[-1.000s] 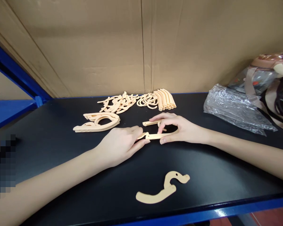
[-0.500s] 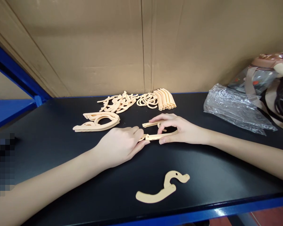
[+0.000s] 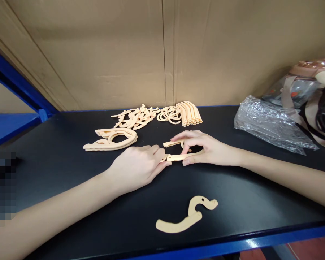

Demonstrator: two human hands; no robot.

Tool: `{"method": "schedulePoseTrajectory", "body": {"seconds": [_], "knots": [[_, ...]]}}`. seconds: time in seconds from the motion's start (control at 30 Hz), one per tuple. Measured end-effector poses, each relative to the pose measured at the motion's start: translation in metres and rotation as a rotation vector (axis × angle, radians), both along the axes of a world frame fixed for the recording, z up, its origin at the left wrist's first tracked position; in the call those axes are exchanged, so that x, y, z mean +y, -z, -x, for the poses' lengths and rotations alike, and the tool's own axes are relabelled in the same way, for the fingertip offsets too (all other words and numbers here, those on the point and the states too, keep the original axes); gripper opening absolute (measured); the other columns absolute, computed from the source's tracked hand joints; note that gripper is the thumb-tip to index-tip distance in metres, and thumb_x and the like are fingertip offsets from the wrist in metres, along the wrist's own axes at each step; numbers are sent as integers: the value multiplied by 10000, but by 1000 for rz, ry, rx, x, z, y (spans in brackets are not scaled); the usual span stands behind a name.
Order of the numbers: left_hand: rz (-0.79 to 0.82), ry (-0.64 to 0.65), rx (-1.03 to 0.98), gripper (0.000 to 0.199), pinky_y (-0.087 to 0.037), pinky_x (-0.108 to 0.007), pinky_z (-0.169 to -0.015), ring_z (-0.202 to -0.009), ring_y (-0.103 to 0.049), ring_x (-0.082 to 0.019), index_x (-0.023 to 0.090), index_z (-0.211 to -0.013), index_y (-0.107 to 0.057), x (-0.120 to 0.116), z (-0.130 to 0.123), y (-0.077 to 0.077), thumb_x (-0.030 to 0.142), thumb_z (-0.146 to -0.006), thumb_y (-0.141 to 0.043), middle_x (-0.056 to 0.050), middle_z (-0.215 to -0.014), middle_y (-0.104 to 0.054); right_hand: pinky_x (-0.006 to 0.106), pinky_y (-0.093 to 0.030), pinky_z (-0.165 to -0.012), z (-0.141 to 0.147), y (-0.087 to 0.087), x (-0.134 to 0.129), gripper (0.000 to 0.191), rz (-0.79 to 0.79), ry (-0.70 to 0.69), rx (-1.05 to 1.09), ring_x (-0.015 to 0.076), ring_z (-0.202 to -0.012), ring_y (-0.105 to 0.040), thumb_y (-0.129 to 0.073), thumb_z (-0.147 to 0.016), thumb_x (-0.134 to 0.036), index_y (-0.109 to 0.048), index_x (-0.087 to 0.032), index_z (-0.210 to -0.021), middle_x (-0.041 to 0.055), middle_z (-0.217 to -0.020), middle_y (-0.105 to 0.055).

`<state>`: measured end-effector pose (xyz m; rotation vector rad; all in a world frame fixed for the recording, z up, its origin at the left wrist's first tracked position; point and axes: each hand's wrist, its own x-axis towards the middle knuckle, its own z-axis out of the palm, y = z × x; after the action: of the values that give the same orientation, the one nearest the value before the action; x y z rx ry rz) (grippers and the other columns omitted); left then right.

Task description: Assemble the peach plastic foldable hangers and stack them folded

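Cream jointed piece point(image 3: 176, 157), two slim arms spread apart, on or just above black table point(image 3: 233, 198) (partly hidden).

Apparently a workshop bench point(image 3: 246, 195), with loose plastic parts point(image 3: 138, 117) in piles.

brown cardboard wall point(image 3: 97, 54), black tabletop point(image 3: 70, 224), blue metal frame point(image 3: 18, 79), reddish floor point(image 3: 314, 249)

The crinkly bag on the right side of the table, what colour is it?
The crinkly bag is clear, see-through plastic with whitish shine, best seen in the head view.
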<state>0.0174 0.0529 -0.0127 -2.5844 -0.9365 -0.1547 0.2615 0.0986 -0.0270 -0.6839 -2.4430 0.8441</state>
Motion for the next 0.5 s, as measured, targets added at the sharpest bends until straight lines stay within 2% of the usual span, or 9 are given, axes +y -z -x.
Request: {"method": "schedulePoseTrajectory", "body": {"seconds": [0.5], "knots": [[-132, 74, -18, 317, -297, -285, -462, -508, -560, -155, 174, -727, -508, -1, -1, 3, 284, -989, -367, 6, -626, -555, 414, -389, -989, 1, -1, 0, 200, 15, -13, 27, 224, -1188, -511, -720, -784, -423, -695, -227, -817, 21, -1290, -561]]}}
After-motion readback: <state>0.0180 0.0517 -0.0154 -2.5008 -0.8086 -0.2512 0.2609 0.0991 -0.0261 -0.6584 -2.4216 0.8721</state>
